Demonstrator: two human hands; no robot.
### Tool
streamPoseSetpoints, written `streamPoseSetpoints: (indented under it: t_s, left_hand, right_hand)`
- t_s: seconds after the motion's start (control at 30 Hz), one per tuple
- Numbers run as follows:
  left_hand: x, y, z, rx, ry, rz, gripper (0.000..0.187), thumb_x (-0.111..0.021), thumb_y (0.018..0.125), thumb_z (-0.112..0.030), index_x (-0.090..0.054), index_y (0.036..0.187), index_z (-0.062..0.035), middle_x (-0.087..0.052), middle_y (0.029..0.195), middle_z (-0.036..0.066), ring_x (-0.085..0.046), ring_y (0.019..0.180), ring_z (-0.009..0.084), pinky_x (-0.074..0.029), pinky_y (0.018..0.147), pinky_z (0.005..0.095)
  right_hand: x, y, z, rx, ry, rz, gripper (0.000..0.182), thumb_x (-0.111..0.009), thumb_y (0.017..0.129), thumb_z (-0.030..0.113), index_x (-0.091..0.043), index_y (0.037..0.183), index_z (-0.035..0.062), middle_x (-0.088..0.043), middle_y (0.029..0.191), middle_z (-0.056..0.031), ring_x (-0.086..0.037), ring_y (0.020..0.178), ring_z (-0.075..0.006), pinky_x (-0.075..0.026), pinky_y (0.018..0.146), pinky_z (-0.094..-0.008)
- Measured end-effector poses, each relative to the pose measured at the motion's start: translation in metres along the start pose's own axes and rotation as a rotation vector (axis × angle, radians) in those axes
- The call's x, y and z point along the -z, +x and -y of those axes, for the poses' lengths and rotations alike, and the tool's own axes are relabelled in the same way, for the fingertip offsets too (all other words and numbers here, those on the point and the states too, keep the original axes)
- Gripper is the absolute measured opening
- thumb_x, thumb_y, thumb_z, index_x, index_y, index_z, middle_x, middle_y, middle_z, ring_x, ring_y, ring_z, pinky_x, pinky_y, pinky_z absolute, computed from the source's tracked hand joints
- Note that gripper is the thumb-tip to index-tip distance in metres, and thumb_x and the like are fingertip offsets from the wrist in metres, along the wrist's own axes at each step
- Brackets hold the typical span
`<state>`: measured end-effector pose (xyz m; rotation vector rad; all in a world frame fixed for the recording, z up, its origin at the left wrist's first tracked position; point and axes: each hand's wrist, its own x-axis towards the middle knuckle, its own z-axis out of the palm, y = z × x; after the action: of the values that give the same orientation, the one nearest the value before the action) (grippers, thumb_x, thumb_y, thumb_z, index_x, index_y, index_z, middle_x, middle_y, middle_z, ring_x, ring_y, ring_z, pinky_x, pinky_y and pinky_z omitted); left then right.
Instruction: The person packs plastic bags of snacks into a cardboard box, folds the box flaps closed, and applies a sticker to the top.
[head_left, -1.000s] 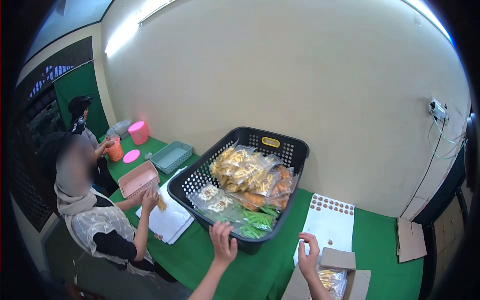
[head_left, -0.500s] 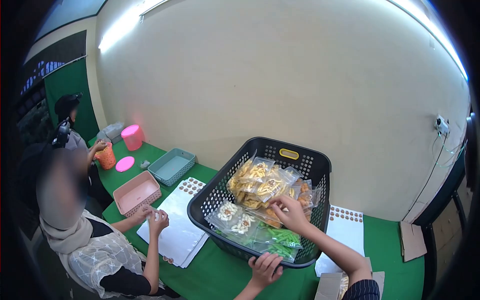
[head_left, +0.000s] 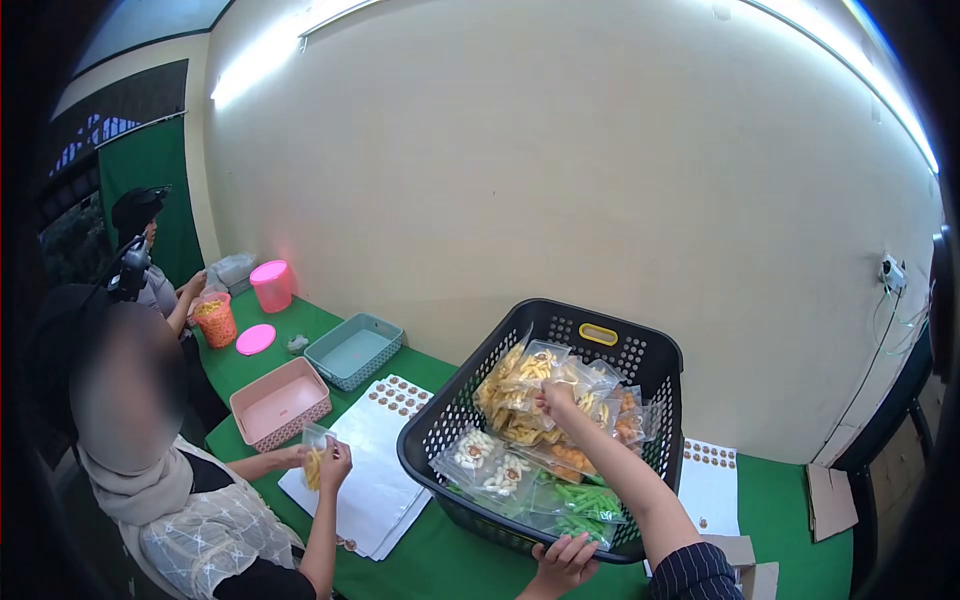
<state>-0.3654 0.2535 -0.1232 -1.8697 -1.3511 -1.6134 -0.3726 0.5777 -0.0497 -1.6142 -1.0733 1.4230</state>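
Observation:
A large black perforated basket (head_left: 455,500) stands on the table, filled with clear bags of snacks. Inside are bags of yellow snack sticks (head_left: 520,385), white pieces (head_left: 475,450), orange pieces (head_left: 570,462) and green sticks (head_left: 590,503). My left hand (head_left: 567,562) curls its fingers over the basket's near rim. Reaching in across the basket, my right hand (head_left: 557,398) is closed at the bags of yellow sticks, its fingertips pinched against one; the exact hold is partly hidden.
At left, a co-worker holds a small snack bag (head_left: 314,465); another person works beyond, near an orange container (head_left: 215,322). Pink (head_left: 280,400) and teal trays (head_left: 355,350) stand beside sticker sheets (head_left: 370,480). An open cardboard box (head_left: 745,560) sits at right.
My right hand has moved farther into the basket, onto the yellow snack bags. The co-worker's hands now hold a visible bag. The view has shifted slightly.

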Motion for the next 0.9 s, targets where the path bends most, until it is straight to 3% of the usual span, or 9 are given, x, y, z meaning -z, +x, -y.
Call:
streamPoseSetpoints:
  t_s: [0.1,0.33,0.43,0.53,0.7,0.8,0.9]
  left_hand:
    - [0.006,0.005,-0.001,-0.018,0.017,0.005,0.027,-0.05,0.075,-0.035,-0.05,0.099,-0.0236,-0.046,0.111,-0.004,-0.029,0.116,0.0169,-0.004,0.102,0.0445]
    - [0.009,0.018,-0.005,-0.039,0.048,-0.025,0.028,-0.049,0.076,-0.037,-0.047,0.1,-0.0217,-0.044,0.111,-0.002,-0.029,0.115,0.0196,-0.003,0.102,0.0456]
    - [0.012,0.023,-0.005,-0.045,0.066,-0.023,0.028,-0.049,0.076,-0.035,-0.047,0.099,-0.0197,-0.043,0.111,0.0,-0.03,0.114,0.0218,-0.005,0.102,0.0462]
    - [0.016,0.024,-0.006,-0.05,0.101,-0.004,0.028,-0.047,0.077,-0.034,-0.047,0.1,-0.0176,-0.043,0.111,0.003,-0.03,0.113,0.0246,-0.008,0.1,0.0474]
    - [0.024,0.028,-0.012,0.016,0.107,0.036,0.03,-0.046,0.078,-0.032,-0.046,0.102,-0.0143,-0.042,0.115,0.007,-0.033,0.112,0.028,-0.014,0.098,0.0494]
    - [0.034,0.035,-0.019,0.049,0.118,0.072,0.032,-0.045,0.078,-0.027,-0.044,0.105,-0.0098,-0.04,0.118,0.01,-0.032,0.115,0.0318,-0.017,0.098,0.0501]
    - [0.041,0.045,-0.042,0.181,0.064,0.074,0.037,-0.048,0.074,-0.017,-0.042,0.108,-0.0057,-0.039,0.12,0.013,-0.028,0.12,0.0341,-0.018,0.097,0.0504]
  right_hand:
    - [0.01,-0.008,0.003,-0.005,0.163,0.133,0.019,-0.049,0.084,0.021,-0.046,0.092,0.0032,-0.054,0.087,-0.0121,-0.058,0.066,-0.0203,-0.048,0.055,-0.0295]
    - [0.056,-0.099,0.027,0.176,0.201,0.364,0.021,-0.047,0.084,0.014,-0.045,0.098,-0.001,-0.052,0.093,-0.0132,-0.059,0.086,-0.0302,-0.05,0.076,-0.0355]
    - [0.091,-0.14,0.02,0.158,0.365,0.518,0.018,-0.049,0.082,0.009,-0.046,0.096,-0.0017,-0.051,0.098,-0.0127,-0.059,0.088,-0.0281,-0.05,0.078,-0.0357]
    - [0.128,-0.187,0.004,0.185,0.425,0.484,0.024,-0.052,0.079,0.001,-0.043,0.101,-0.001,-0.052,0.101,-0.013,-0.057,0.093,-0.0265,-0.049,0.082,-0.0344]
    - [0.195,-0.276,-0.017,0.248,0.42,0.534,0.052,-0.051,0.073,-0.01,-0.031,0.119,0.0008,-0.049,0.111,-0.0138,-0.055,0.098,-0.0233,-0.049,0.083,-0.035]
    - [0.234,-0.321,-0.035,0.251,0.424,0.532,0.057,-0.047,0.073,-0.011,-0.029,0.125,0.0018,-0.045,0.119,-0.0135,-0.047,0.11,-0.0244,-0.042,0.091,-0.0391]
    - [0.271,-0.349,-0.064,0.277,0.664,0.554,0.057,-0.044,0.075,-0.009,-0.027,0.128,0.0024,-0.041,0.124,-0.0139,-0.043,0.115,-0.026,-0.038,0.095,-0.0414]
